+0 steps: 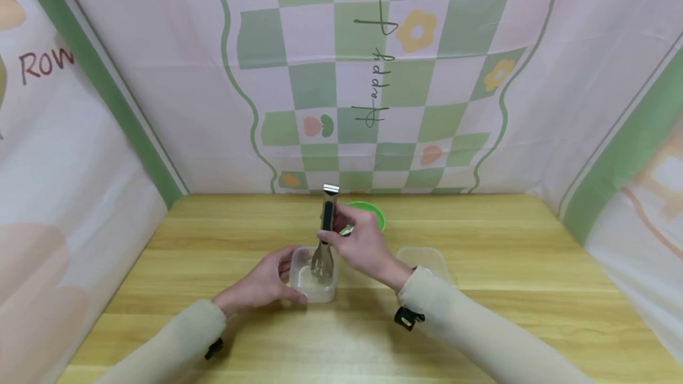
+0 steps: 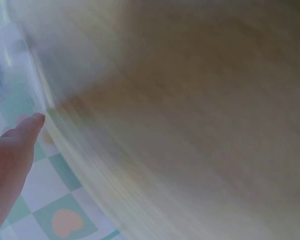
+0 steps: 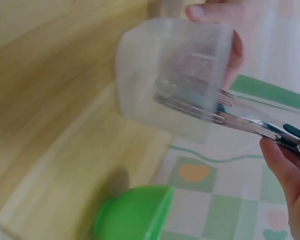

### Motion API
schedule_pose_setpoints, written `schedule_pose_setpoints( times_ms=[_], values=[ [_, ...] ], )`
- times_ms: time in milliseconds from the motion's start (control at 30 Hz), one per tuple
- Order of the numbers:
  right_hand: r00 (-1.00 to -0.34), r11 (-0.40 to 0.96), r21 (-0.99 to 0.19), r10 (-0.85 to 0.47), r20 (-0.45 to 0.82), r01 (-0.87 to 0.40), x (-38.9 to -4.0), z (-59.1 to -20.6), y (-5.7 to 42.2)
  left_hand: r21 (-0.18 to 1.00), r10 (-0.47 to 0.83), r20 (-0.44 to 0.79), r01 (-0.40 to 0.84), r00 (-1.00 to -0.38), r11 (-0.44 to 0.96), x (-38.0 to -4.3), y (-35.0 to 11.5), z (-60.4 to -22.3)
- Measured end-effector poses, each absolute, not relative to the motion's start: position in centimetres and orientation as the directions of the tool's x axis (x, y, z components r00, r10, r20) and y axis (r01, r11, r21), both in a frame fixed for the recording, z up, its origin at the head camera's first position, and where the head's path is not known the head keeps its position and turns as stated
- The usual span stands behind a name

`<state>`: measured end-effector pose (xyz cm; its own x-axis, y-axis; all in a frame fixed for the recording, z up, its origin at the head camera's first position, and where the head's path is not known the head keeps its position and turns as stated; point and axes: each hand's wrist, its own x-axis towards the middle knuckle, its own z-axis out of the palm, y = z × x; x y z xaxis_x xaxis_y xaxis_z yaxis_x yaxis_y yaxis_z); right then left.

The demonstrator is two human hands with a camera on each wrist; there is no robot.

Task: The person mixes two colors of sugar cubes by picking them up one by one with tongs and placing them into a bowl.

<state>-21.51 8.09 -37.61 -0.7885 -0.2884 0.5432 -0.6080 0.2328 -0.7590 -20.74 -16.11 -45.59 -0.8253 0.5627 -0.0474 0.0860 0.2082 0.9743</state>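
My right hand (image 1: 363,245) pinches a pair of metal tongs (image 1: 328,218) with dark grip inlays, its thumb on the near side. The tongs point down, and their slotted ends sit inside a clear plastic container (image 1: 315,295). In the right wrist view the tongs (image 3: 240,122) reach in through the container's (image 3: 145,75) open top; whether anything lies between their ends I cannot tell. My left hand (image 1: 261,280) holds the container from the left, thumb at the near side and fingers behind it. Only a finger of the left hand (image 2: 25,132) shows clearly in the left wrist view.
A green bowl (image 1: 377,212) stands behind my right hand, partly hidden by it; its side (image 3: 130,215) shows in the right wrist view. Another clear plastic piece (image 1: 427,256) lies right of the container, partly under my right wrist. A patterned cloth wall (image 1: 363,88) rises behind the wooden table (image 1: 507,289).
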Motion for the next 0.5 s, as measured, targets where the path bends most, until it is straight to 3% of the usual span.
schedule_pose_setpoints(
  times_ms=[300, 500],
  values=[
    [-0.748, 0.193, -0.723, -0.183, 0.638, -0.664, -21.8, -34.3, 9.6, 0.976, 0.555, -0.051, 0.076, -0.83, 0.203, -20.6, -16.0, -45.5],
    [-0.757, 0.15, -0.743, -0.118, 0.642, -0.653, -22.8, -32.6, 11.7, 0.98, 0.557, -0.03, 0.085, -0.83, 0.179, -20.6, -15.9, -45.5]
  ],
)
